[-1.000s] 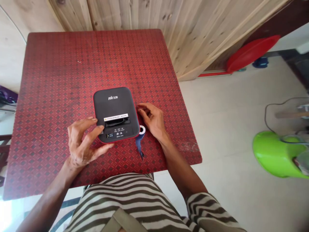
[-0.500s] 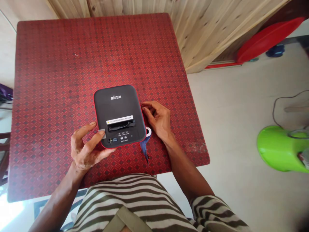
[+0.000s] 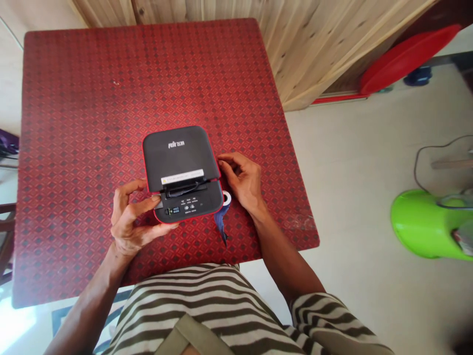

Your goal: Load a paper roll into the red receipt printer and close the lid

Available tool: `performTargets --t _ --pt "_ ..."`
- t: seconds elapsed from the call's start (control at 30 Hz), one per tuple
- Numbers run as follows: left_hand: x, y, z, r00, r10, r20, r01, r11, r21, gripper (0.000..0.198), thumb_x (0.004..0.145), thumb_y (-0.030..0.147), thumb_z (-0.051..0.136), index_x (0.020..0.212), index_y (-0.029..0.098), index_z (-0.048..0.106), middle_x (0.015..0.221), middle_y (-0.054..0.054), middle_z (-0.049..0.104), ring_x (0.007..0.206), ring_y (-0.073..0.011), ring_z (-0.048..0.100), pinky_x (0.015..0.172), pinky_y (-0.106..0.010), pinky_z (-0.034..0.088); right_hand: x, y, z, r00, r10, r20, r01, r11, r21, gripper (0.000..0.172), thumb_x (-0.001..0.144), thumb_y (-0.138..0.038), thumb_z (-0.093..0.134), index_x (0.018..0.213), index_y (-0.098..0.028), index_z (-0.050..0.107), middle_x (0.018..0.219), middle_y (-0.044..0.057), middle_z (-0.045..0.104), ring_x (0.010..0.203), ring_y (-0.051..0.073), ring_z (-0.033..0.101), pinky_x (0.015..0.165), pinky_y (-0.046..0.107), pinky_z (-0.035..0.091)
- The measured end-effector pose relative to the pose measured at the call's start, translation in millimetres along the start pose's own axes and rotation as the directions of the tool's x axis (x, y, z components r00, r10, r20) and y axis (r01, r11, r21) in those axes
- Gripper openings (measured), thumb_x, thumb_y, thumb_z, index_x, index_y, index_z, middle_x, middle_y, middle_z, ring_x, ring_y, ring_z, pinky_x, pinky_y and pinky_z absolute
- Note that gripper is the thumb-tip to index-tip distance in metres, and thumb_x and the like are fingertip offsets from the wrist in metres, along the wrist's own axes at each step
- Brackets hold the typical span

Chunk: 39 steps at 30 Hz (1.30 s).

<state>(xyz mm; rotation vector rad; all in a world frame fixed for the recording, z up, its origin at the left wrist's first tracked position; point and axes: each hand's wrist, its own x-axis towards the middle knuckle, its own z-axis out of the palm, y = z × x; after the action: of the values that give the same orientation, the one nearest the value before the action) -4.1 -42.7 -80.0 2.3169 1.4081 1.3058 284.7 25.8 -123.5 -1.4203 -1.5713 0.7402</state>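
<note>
A black receipt printer [image 3: 179,160] with red edging rests on the table near me, its lid slightly raised along the front seam. White lettering marks the lid, and a white warning sticker lies just behind the paper slot. My left hand [image 3: 131,217] grips the printer's front left corner, index finger on a grey tab, thumb along the front edge. With curled fingers, my right hand [image 3: 242,180] touches the right side by the lid; its fingertips are partly hidden. Beside the printer's front right corner is a small roll [image 3: 226,198] with a white core and a dark blue strip [image 3: 220,227] trailing toward me.
The red patterned table [image 3: 92,98] stands against a wooden plank wall [image 3: 229,10]. Right of it on the floor are a bright green stool-like plastic object [image 3: 417,224], a cable, and a red round panel [image 3: 406,61] leaning by the wall.
The printer's lid has come up a little, opening a gap along its front seam. My left index finger has pressed in at the grey tab, while my right hand has barely moved.
</note>
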Motion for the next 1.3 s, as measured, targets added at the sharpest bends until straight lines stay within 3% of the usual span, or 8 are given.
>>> performTargets --t 0.2,0.3,0.43,0.53,0.8,1.07,1.2,1.3 --pt "-2.0 -3.5 3.0 0.998 0.055 -0.006 -0.055 0.998 -0.024 0.054 0.087 0.055 0.088 0.127 0.027 0.065 0.13 -0.009 0.066 0.114 -0.0249 0.071 0.09 -0.044 0.064 -1.3 -16.3 -7.0 0.997 -0.009 -0.075 0.009 1.0 -0.004 0.018 0.1 -0.034 0.066 0.1 -0.023 0.081 0.092 0.002 0.082 0.077 0.018 0.073 0.07 0.033 0.057" --pt "-4.4 -2.4 3.2 0.996 0.088 -0.022 -0.088 0.996 0.01 0.057 0.087 0.052 0.088 0.133 0.027 0.064 0.129 -0.01 0.067 0.107 -0.0233 0.071 0.089 -0.041 0.063 2.3 -54.9 -21.4 0.971 -0.207 -0.118 0.194 0.975 -0.109 0.012 0.102 -0.031 0.071 0.102 -0.025 0.082 0.092 0.001 0.082 0.078 0.017 0.072 0.071 0.033 0.058" --pt "-5.7 -1.8 2.6 0.994 0.107 -0.033 -0.104 0.992 0.075 0.057 0.087 0.05 0.088 0.133 0.028 0.063 0.127 -0.01 0.068 0.102 -0.0216 0.071 0.089 -0.04 0.063 20.4 -106.9 -19.1 0.855 -0.467 0.227 0.512 0.83 -0.221 0.014 0.106 -0.022 0.067 0.106 -0.026 0.081 0.104 0.001 0.082 0.094 0.017 0.077 0.085 0.032 0.062" --pt "-5.7 -2.3 2.4 0.995 0.098 -0.033 -0.095 0.992 0.083 0.057 0.088 0.052 0.087 0.133 0.028 0.063 0.127 -0.01 0.069 0.104 -0.0226 0.071 0.09 -0.04 0.063 39.3 -123.7 6.5 0.759 -0.346 0.551 0.594 0.714 -0.37 0.016 0.105 -0.015 0.067 0.099 -0.021 0.08 0.1 0.005 0.081 0.087 0.02 0.078 0.077 0.033 0.06" --pt "-5.5 -4.0 3.8 0.991 0.128 -0.026 -0.127 0.991 0.044 0.063 0.089 0.052 0.085 0.141 0.025 0.06 0.129 -0.013 0.068 0.11 -0.0243 0.072 0.088 -0.037 0.064 61.1 -122.8 40.4 0.692 -0.239 0.682 0.641 0.639 -0.426 0.022 0.099 -0.006 0.065 0.088 -0.019 0.078 0.086 0.009 0.078 0.078 0.024 0.075 0.073 0.037 0.058" --pt "-6.0 -2.3 2.0 0.996 0.09 -0.01 -0.089 0.996 0.029 0.064 0.088 0.054 0.086 0.141 0.029 0.061 0.129 -0.012 0.069 0.106 -0.0235 0.072 0.086 -0.038 0.065 35.9 -136.3 -25.3 0.8 -0.396 0.45 0.533 0.815 -0.23 0.017 0.097 -0.02 0.076 0.113 -0.024 0.076 0.104 0.001 0.079 0.075 0.015 0.069 0.067 0.029 0.056" --pt "-5.0 -1.3 2.4 0.998 0.061 -0.016 -0.061 0.998 -0.002 0.068 0.083 0.048 0.092 0.142 0.031 0.062 0.128 -0.011 0.07 0.106 -0.0244 0.072 0.087 -0.039 0.065 37.1 -88.4 -43.4 0.971 -0.228 0.078 0.23 0.973 -0.024 0.026 0.091 -0.037 0.086 0.112 -0.025 0.076 0.097 0.001 0.076 0.066 0.013 0.061 0.059 0.029 0.053" --pt "-4.4 -2.4 2.9 0.996 0.089 -0.02 -0.088 0.996 0.028 0.069 0.085 0.052 0.09 0.144 0.03 0.062 0.128 -0.011 0.069 0.108 -0.0249 0.071 0.089 -0.04 0.064 42.7 -37.7 -32.8 0.995 -0.086 -0.054 0.092 0.989 0.115 0.041 0.09 -0.06 0.08 0.111 -0.027 0.072 0.096 0.001 0.075 0.076 0.016 0.068 0.067 0.032 0.057"
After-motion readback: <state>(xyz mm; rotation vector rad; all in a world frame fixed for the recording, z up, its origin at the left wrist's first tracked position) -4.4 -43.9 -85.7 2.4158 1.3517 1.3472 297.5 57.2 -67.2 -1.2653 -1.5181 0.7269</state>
